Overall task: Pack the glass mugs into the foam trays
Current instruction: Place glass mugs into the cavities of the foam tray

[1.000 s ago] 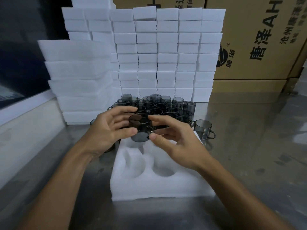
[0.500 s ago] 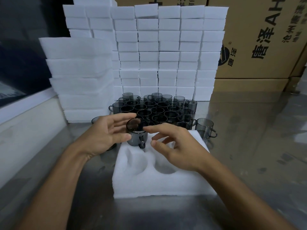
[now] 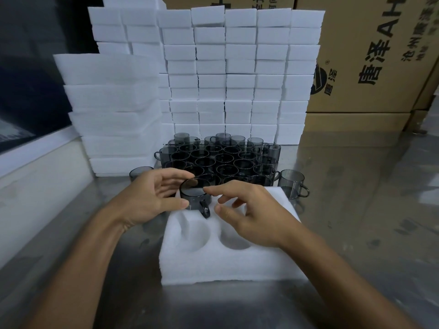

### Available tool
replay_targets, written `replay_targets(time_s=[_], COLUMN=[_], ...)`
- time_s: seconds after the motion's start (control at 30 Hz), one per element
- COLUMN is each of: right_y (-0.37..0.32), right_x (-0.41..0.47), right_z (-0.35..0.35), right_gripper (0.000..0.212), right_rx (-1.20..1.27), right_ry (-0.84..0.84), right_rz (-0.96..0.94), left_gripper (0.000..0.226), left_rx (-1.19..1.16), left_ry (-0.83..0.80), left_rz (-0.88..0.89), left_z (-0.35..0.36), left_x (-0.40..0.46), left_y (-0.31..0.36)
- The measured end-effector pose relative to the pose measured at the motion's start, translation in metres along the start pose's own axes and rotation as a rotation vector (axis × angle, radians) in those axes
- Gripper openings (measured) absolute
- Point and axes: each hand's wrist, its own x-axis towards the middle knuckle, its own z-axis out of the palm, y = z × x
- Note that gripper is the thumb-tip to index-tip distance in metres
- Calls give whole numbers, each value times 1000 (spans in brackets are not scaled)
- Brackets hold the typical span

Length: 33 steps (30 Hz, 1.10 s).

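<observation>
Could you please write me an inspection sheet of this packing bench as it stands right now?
Surface: metal bench, scuffed and reflective.
Job's things: foam tray in front, two near pockets empty; smoked mug upright at its far-left pocket, handle toward the camera; mug cluster behind; single mug right of the tray.
Clutter: one mug partly hidden behind the left hand.
Grippers: left hand cups the mug's side; right hand open, a fingertip at the rim.
Cables: nothing seen.
Surroundings: foam block stacks, foam sheets, cardboard boxes.
</observation>
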Motion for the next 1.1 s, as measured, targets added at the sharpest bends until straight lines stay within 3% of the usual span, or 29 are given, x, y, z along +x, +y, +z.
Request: replay_targets(time_s=[0.17, 0.33, 0.9, 1.0, 1.1], right_y=[1, 0, 0, -1, 5], right_x=[1, 1, 1, 0, 0], right_z=[0, 1, 3, -2, -16], right_gripper=[35, 31, 32, 23, 18], right_rx=[-15, -72, -167, -115, -115], right_ry=[-19, -69, -102, 17, 313], right_rz=[-1, 5, -28, -62, -71], left_gripper=[56, 49, 31, 30, 26], left_rx=[-6, 246, 399, 400, 385], left_ry=[44, 73, 85, 85, 102], left_rz=[-31, -87, -90, -76, -79], left_z=[3, 7, 16, 16, 18], left_x=[1, 3, 5, 5, 6], left_y=[2, 4, 10, 9, 6])
